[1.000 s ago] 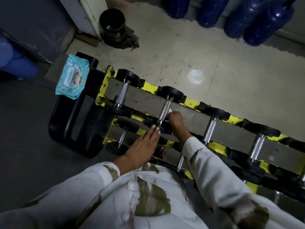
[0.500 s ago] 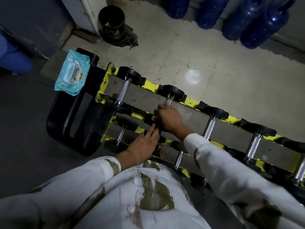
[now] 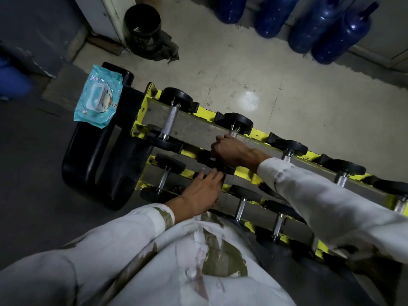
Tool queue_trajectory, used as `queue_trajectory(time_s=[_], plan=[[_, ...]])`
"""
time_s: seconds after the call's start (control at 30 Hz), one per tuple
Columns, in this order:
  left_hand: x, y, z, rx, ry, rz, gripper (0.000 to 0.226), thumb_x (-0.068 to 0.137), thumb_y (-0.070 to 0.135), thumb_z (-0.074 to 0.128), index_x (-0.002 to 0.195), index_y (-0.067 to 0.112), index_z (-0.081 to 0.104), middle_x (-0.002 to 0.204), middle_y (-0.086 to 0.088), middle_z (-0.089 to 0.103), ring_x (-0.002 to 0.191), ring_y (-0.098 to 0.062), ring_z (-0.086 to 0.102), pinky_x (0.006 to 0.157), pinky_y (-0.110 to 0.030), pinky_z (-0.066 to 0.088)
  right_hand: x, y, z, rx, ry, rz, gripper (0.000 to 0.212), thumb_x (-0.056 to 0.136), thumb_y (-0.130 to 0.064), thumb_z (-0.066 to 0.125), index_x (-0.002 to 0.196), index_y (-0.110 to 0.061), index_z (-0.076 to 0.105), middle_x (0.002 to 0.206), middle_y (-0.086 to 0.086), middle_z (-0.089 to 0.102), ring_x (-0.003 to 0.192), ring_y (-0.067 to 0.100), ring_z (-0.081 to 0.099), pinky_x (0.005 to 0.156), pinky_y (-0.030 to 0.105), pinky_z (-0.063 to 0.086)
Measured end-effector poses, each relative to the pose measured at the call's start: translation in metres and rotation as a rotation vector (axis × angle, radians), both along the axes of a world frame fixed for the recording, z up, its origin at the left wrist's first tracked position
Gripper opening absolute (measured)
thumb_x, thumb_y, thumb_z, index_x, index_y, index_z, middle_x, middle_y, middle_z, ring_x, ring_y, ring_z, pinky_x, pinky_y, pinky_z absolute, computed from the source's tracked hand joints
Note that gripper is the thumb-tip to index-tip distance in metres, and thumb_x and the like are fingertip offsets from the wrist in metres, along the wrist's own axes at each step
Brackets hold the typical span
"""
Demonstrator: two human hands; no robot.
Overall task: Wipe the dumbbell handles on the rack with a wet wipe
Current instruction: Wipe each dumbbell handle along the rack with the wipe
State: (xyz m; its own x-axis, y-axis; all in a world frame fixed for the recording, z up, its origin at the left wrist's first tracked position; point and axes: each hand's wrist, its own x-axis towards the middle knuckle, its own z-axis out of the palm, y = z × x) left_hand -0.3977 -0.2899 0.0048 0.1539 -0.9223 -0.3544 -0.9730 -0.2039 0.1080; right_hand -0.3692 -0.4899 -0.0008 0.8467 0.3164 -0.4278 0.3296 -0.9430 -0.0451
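A yellow rack (image 3: pixel 141 120) holds rows of dumbbells with black ends and metal handles. My right hand (image 3: pixel 231 151) grips the handle of the second dumbbell (image 3: pixel 233 133) on the top row; only the far tip of that handle shows. The wet wipe is hidden under this hand. To its left, the first dumbbell's handle (image 3: pixel 171 122) is uncovered. My left hand (image 3: pixel 201 191) rests with straight fingers on a black dumbbell end in the lower row. More dumbbells (image 3: pixel 288 154) run off to the right.
A teal pack of wet wipes (image 3: pixel 98 99) lies on the black rack frame (image 3: pixel 88 155) at the left end. A black bin (image 3: pixel 142 27) stands on the floor beyond it. Several blue water bottles (image 3: pixel 340 34) line the far wall. My light sleeves fill the foreground.
My right hand has slid from the near end of the second handle up along it, and now wraps round it. The wipe, seen at the fingertips before, is covered. My left hand stayed put.
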Motion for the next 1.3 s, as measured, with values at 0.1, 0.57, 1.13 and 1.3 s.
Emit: queue_trajectory(time_s=[0.1,0.57,1.13,1.3], plan=[[0.002,0.0,0.0,0.004,-0.033,0.011,0.059,0.09,0.023,0.055,0.144,-0.001,0.046,0.145,-0.021,0.04,0.139,-0.04,0.035,0.12,-0.054,0.028,-0.021,-0.004,0.003,0.102,-0.017,-0.152,0.019,0.092,-0.024,0.061,0.107,-0.017,0.071,0.1,0.004,0.067,0.096,0.029,0.059,0.07,0.037,0.051],[-0.015,-0.048,0.019,-0.169,0.212,-0.074,0.074,0.089,0.021,0.06,0.154,-0.003,0.033,0.159,-0.023,0.033,0.151,-0.038,0.025,0.128,-0.048,0.015,-0.167,-0.046,0.031,0.439,-0.237,-1.176,0.029,0.096,-0.044,0.062,0.102,-0.018,0.074,0.1,0.004,0.074,0.084,0.023,0.07,0.073,0.044,0.059],[-0.125,-0.12,-0.01,0.039,0.266,-0.128,0.087,0.096,0.024,0.058,0.164,0.011,0.006,0.173,-0.005,-0.004,0.159,-0.024,-0.001,0.125,-0.047,0.023,-0.213,-0.152,0.002,0.012,-0.21,-0.391,0.043,0.083,-0.005,0.061,0.125,-0.011,0.063,0.121,0.009,0.057,0.102,0.03,0.056,0.073,0.041,0.053],[-0.147,-0.118,-0.009,0.056,0.242,0.012,0.091,0.095,0.027,0.061,0.165,0.011,0.004,0.173,-0.003,-0.007,0.159,-0.022,-0.004,0.127,-0.043,0.02,-0.208,-0.15,-0.013,0.15,-0.301,-0.337,0.027,0.086,-0.011,0.066,0.113,-0.008,0.068,0.106,0.01,0.057,0.092,0.031,0.057,0.068,0.04,0.052]])
